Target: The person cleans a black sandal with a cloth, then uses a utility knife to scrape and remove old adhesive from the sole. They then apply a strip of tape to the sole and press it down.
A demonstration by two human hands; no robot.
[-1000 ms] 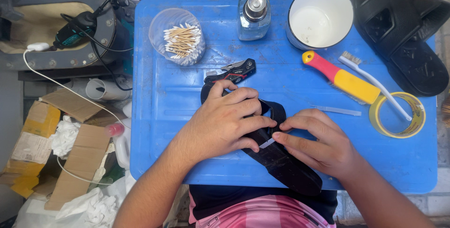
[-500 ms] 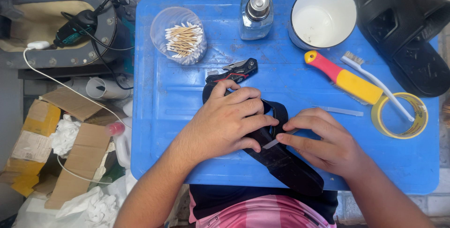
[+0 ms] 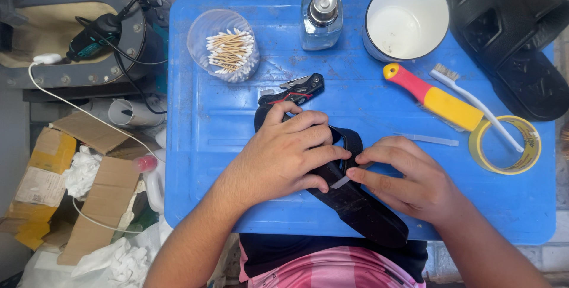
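A black sandal [image 3: 361, 208] lies diagonally on the blue plastic table [image 3: 201, 146], its heel hanging over the near edge. My left hand [image 3: 284, 154] rests flat on top of the sandal's upper part and pins it down. My right hand [image 3: 409, 175] sits at the sandal's right side, fingertips pressing a short strip of clear tape [image 3: 341, 181] onto it. Most of the sandal's strap is hidden under my left hand.
Behind my hands lie a black-and-red utility knife [image 3: 293, 90], a clear cup of cotton swabs [image 3: 224, 45], a glass bottle [image 3: 320, 18], a white bowl [image 3: 406, 18], a red-and-yellow brush [image 3: 432, 95], a white toothbrush [image 3: 474, 105], a tape roll [image 3: 505, 144], another black sandal [image 3: 510, 33]. Cardboard [image 3: 65, 163] litters the floor left.
My right hand's fingers have shifted slightly along the tape strip on the sandal. My left hand stays pressed on it.
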